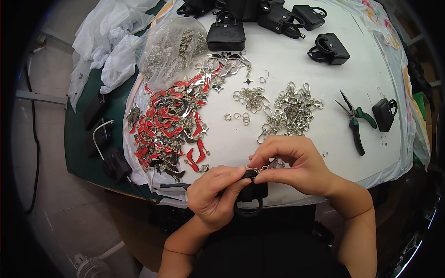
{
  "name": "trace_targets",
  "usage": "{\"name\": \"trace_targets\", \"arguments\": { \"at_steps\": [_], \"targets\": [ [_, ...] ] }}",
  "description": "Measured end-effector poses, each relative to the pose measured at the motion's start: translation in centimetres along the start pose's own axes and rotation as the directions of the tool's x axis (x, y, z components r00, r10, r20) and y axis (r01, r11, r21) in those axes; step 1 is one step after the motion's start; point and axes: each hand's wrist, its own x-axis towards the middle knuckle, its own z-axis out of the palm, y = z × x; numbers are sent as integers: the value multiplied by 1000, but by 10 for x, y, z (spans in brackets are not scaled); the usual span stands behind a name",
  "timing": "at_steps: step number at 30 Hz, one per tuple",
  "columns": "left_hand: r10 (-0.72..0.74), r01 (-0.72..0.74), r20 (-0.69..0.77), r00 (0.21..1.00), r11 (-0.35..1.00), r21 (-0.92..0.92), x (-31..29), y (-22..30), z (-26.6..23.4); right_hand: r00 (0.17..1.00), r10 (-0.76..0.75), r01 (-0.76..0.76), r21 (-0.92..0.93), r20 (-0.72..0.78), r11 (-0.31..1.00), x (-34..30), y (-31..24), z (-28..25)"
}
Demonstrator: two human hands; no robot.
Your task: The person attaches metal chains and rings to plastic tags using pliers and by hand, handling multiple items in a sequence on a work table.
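Note:
Near the table's front edge, my left hand (212, 194) pinches a small black handbag (252, 192) by a strap or handle near its top. A round black handle hangs below the bag, which my fingers partly cover. My right hand (299, 167) is closed, thumb and fingertips meeting at a small silver ring (264, 167) beside the strap. Some metal hardware shows behind these fingers, too small to make out fully. My two hands almost touch. Just beyond the right hand lies a pile of silver swivel clasps (292, 109).
Red and black shoe-shaped charms (167, 120) heap at left, below a clear bag of metal parts (174, 51). Loose rings (250, 98) lie mid-table. Green-handled pliers (354, 120) and a mini black bag (384, 114) are at right; several black bags (225, 37) stand far back. Grey-handled pliers (174, 202) sit left.

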Motion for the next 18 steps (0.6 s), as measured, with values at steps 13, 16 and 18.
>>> {"name": "trace_targets", "arguments": {
  "at_steps": [13, 16, 18],
  "targets": [
    [-185, 191, 48, 982, 951, -244, -7, 4, -5, 977, -205, 214, -175, 65, 961, -3, 0, 2],
    [-145, 152, 50, 988, 973, -176, -4, 10, -9, 983, -170, 181, -185, 73, 966, -4, -9, 3],
    [-83, 89, 47, 995, 989, -120, -2, 11, -10, 983, -169, 180, -192, 73, 965, -6, -11, 4]
  ]
}}
